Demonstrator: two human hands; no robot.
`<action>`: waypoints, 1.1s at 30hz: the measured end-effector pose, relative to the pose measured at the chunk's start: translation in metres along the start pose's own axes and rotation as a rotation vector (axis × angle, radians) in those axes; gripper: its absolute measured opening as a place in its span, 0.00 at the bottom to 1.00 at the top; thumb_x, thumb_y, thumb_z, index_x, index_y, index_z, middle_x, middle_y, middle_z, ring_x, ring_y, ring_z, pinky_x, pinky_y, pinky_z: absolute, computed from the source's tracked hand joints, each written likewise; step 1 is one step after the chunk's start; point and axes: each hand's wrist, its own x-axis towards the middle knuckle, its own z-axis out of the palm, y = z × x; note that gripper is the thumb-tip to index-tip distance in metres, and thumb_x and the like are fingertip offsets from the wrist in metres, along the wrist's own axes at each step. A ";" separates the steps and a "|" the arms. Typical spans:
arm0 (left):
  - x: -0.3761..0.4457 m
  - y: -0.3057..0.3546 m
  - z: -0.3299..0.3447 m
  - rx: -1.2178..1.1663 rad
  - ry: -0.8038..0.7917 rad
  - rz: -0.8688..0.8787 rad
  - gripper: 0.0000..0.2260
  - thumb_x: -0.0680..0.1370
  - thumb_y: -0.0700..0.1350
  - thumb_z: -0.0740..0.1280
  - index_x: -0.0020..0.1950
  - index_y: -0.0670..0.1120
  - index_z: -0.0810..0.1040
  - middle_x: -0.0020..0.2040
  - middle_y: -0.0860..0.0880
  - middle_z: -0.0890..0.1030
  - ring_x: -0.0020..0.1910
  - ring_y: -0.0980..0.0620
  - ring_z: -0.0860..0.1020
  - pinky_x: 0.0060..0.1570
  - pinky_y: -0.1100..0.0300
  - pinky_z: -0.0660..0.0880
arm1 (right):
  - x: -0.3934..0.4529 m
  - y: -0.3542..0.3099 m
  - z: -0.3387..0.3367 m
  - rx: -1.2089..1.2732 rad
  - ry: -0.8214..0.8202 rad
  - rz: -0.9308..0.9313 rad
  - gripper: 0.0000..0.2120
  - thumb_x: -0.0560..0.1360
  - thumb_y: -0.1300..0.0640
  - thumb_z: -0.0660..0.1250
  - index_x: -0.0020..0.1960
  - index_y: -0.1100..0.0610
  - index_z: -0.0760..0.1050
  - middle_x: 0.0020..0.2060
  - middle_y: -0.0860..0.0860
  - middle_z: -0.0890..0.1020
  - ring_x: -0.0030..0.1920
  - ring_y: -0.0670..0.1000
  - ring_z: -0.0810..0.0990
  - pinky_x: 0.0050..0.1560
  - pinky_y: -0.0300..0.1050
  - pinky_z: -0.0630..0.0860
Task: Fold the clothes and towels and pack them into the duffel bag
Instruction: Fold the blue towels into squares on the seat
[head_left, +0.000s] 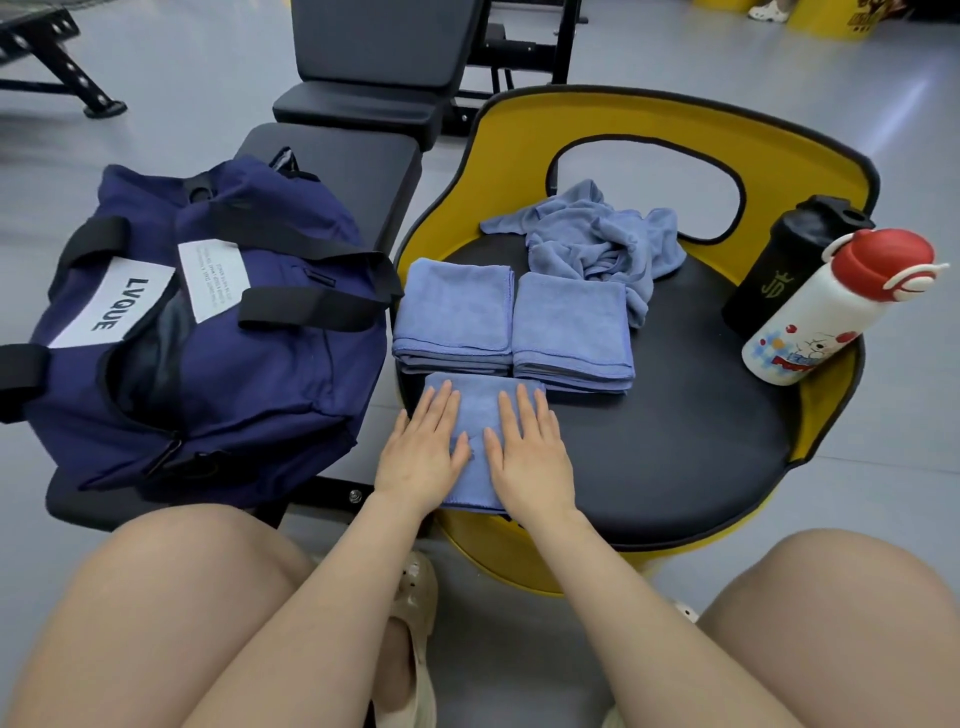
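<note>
From the head view I have both hands flat on the towel I am folding, which lies at the near left edge of the round black seat. My left hand presses its left half and my right hand its right half, fingers straight and spread, pinching nothing.

Just beyond it sit two finished folded towels, the left one and the right one, side by side and nearly touching. Farther back a crumpled blue towel is not yet folded; I think it is a single piece, though the bunching could hide a second.

The duffel bag rests on the bench to the left, well apart from the towels. Its top is unzipped, but the opening is dark and I cannot tell what, if anything, is inside. So nothing is visibly packed yet.

My worries from here: the near towel overhangs the seat rim slightly, so lifting my palms carelessly could let it slide off or spring open. Carrying a stack leftward over the gap could spill it onto the floor. The bag's straps lie across its mouth and may catch a towel going in. On the far right a black shaker bottle and a white bottle with a red cap stand close together; a sweep for the crumpled towel could knock them.
</note>
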 end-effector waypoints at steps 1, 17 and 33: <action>0.001 -0.003 0.000 -0.012 -0.004 -0.001 0.26 0.83 0.52 0.48 0.78 0.46 0.43 0.78 0.52 0.41 0.77 0.55 0.41 0.74 0.55 0.43 | 0.001 -0.002 0.000 -0.003 0.000 -0.002 0.39 0.72 0.41 0.27 0.78 0.57 0.45 0.78 0.55 0.46 0.77 0.54 0.41 0.74 0.45 0.37; -0.001 0.002 -0.010 0.057 -0.008 -0.005 0.26 0.83 0.49 0.48 0.78 0.46 0.42 0.78 0.50 0.42 0.77 0.52 0.42 0.74 0.54 0.44 | -0.003 0.002 -0.020 -0.030 -0.100 -0.038 0.27 0.83 0.46 0.43 0.78 0.55 0.42 0.78 0.52 0.43 0.77 0.50 0.38 0.75 0.48 0.37; 0.000 0.053 -0.096 0.099 0.012 0.128 0.26 0.83 0.47 0.49 0.78 0.46 0.40 0.79 0.46 0.47 0.77 0.49 0.47 0.74 0.53 0.49 | -0.017 0.039 -0.140 0.064 0.007 0.067 0.25 0.83 0.49 0.49 0.78 0.55 0.53 0.76 0.50 0.58 0.76 0.50 0.56 0.76 0.47 0.49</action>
